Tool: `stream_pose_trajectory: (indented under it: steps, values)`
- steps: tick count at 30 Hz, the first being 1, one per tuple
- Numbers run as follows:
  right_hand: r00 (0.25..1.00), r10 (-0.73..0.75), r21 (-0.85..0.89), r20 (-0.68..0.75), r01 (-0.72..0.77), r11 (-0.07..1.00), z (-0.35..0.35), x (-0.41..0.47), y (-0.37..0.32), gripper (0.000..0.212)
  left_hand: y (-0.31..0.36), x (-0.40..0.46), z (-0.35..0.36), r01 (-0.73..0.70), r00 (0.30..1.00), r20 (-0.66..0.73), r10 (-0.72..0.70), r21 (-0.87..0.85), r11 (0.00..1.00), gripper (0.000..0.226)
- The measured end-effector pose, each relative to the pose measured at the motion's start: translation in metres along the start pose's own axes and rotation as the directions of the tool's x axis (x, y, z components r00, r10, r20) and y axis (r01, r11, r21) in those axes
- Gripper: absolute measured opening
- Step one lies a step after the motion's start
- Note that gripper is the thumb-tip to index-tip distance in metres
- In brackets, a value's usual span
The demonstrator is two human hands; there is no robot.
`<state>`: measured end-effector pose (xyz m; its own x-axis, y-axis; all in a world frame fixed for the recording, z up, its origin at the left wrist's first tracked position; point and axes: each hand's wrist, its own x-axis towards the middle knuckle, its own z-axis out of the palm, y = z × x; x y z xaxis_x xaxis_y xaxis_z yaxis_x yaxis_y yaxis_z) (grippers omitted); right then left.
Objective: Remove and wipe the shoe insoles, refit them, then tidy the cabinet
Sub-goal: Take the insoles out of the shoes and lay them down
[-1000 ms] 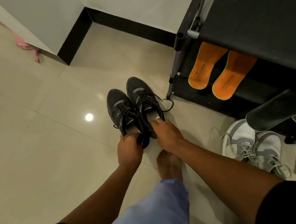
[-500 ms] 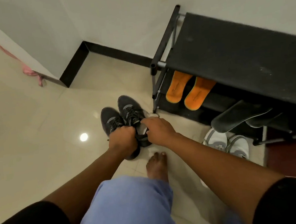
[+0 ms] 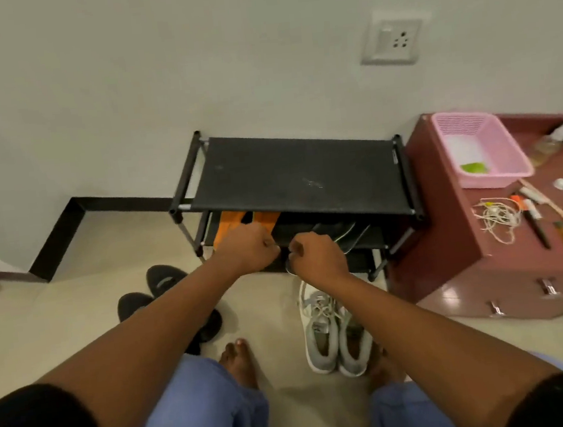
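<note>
2 hands, left hand (image 3: 249, 251) and right hand (image 3: 315, 253), have each grip curled tight on something unseen, orange insoles (image 3: 236, 226) just beyond on the rack shelf (image 3: 361, 236); yanking may drag cords off it.

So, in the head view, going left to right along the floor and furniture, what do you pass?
Black shoes → shoe rack → maroon cabinet → pink basket → string → wooden spatula.
</note>
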<state>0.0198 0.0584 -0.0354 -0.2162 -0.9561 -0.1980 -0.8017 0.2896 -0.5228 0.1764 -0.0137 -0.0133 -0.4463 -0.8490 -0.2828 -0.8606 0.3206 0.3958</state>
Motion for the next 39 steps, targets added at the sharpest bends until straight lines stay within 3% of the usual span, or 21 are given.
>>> stream_pose_trajectory:
  steps: [4,7,9,10,15,18,21,23,25,29,33,39]
  values:
    - [0.948,0.318,0.174,-0.026,-0.309,0.935,-0.010,0.002,0.064,0.013,0.040,0.028,0.044,0.057,0.998,0.032,-0.054,-0.113,0.992,0.037]
    - [0.847,0.531,0.353,0.014,-0.502,0.790,-0.002,0.016,0.108,0.012,0.048,0.046,0.084,0.166,0.986,0.060,-0.157,-0.201,0.965,0.029]
    - [0.784,0.617,0.461,0.070,-0.574,0.677,0.008,0.030,0.130,0.014,0.046,0.057,0.108,0.254,0.967,0.039,-0.253,-0.266,0.930,0.015]
    - [0.753,0.648,0.512,0.115,-0.603,0.611,0.012,0.036,0.137,0.014,0.041,0.063,0.121,0.306,0.949,0.026,-0.313,-0.298,0.904,0.018]
    - [0.644,0.632,0.696,0.431,-0.683,0.222,0.039,0.074,0.158,0.039,0.021,0.088,0.170,0.495,0.842,0.063,-0.535,-0.482,0.723,0.037]
    - [0.610,0.583,0.747,0.537,-0.664,0.008,0.050,0.098,0.161,0.049,0.015,0.101,0.190,0.549,0.766,0.116,-0.632,-0.630,0.550,0.044]
    - [0.605,0.558,0.782,0.568,-0.608,-0.136,0.055,0.114,0.163,0.046,0.012,0.109,0.203,0.563,0.700,0.168,-0.694,-0.727,0.393,0.041]
    - [0.605,0.577,0.797,0.549,-0.586,-0.145,0.059,0.120,0.165,0.042,0.012,0.110,0.204,0.554,0.648,0.201,-0.734,-0.786,0.274,0.036]
    - [0.599,0.616,0.793,0.511,-0.606,-0.068,0.060,0.122,0.165,0.035,0.017,0.111,0.201,0.547,0.617,0.242,-0.749,-0.816,0.187,0.030]
    - [0.609,0.656,0.795,0.446,-0.606,0.022,0.054,0.114,0.160,0.008,0.023,0.106,0.190,0.518,0.613,0.364,-0.702,-0.855,0.009,0.034]
    - [0.617,0.687,0.798,0.383,-0.596,0.090,0.039,0.097,0.146,0.010,0.031,0.085,0.174,0.473,0.698,0.408,-0.589,-0.880,-0.049,0.019]
    - [0.606,0.749,0.780,0.266,-0.592,0.202,0.008,0.038,0.117,0.005,0.055,0.022,0.157,0.401,0.634,0.365,-0.682,-0.909,-0.113,0.016]
